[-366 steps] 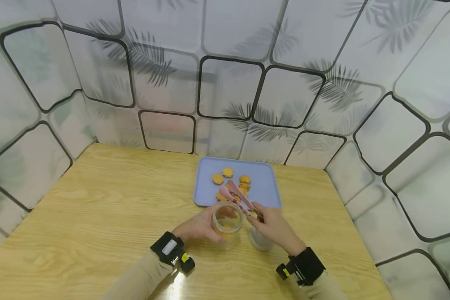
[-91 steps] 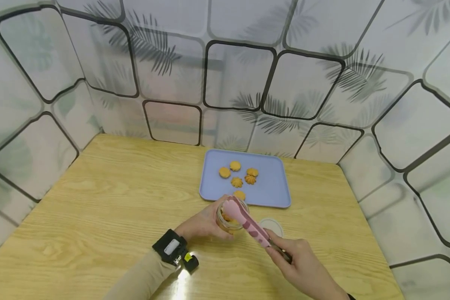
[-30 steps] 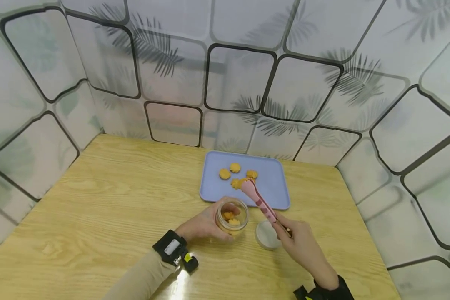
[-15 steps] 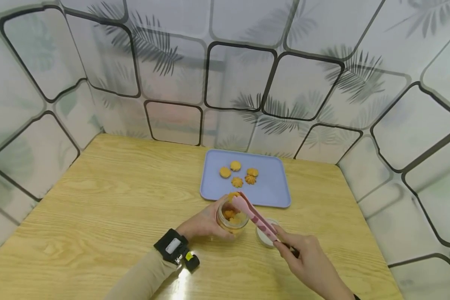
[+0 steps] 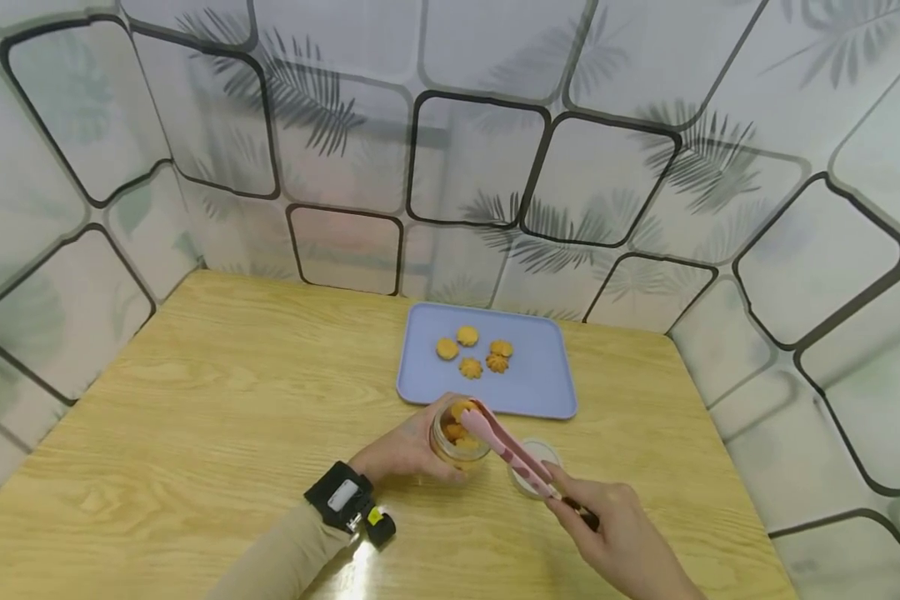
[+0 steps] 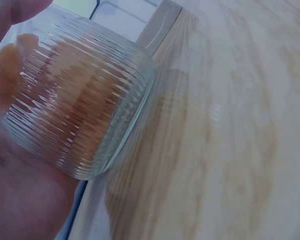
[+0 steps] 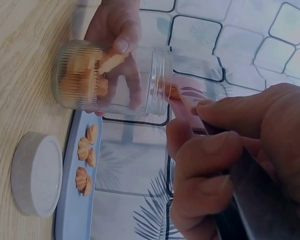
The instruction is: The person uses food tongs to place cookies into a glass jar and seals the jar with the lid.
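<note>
My left hand (image 5: 401, 450) grips a clear ribbed glass jar (image 5: 457, 463) around its side, fingers and thumb on either side. Several golden cookies (image 7: 82, 75) lie at the jar's bottom, well shown in the right wrist view. My right hand (image 5: 611, 525) holds pink-tipped tongs (image 5: 516, 457) by their dark handles. Between the tong tips a cookie (image 7: 171, 92) is pinched right at the jar's mouth. Farther back, several more cookies (image 5: 471, 367) lie on a blue tray (image 5: 536, 392).
A round white lid (image 7: 37, 172) rests on the wooden table (image 5: 232, 400) to the right of the jar, partly covered by the tongs in the head view. Patterned curtain walls (image 5: 472, 150) close off the table's back and sides.
The tongs have come from the tray to the jar's mouth with a cookie. Compared with 12.2 s ago, fewer cookies lie on the tray and more are in the jar. My left hand stays put.
</note>
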Tool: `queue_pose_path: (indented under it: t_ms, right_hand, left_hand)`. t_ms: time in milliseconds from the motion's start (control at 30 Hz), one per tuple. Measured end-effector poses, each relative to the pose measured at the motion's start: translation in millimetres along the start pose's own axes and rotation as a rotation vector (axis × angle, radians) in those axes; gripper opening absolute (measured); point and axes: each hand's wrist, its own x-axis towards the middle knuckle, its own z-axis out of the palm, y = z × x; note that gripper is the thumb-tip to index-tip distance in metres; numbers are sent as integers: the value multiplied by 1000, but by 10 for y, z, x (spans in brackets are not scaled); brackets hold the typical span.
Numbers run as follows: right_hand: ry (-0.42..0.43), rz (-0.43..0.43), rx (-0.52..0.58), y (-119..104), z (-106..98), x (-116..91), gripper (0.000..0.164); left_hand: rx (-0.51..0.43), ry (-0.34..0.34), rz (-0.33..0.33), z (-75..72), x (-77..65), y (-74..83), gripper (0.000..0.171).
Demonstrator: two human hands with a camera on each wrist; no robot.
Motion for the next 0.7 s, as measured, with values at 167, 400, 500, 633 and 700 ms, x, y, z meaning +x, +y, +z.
queue_pose_path:
  t_ms: [167,400,500,633,700]
  right_hand:
    - [23,-35,-14,11,33,-31,41]
    - [32,10,27,-3,9,10,41]
    - [53,51,13,47,-43,145,41]
    - [36,43,-41,234,-74,446,43]
    - [7,42,-84,357,-51,619,44]
  left_hand:
    - [18,1,-1,1,-20,-6,93]
    - [41,-4,15,-5,-33,2,90]
    - [42,4,10,1,-27,-3,88]
    - [37,12,12,10,-16,-10,88]
    - [38,9,9,15,-6,-11,89]
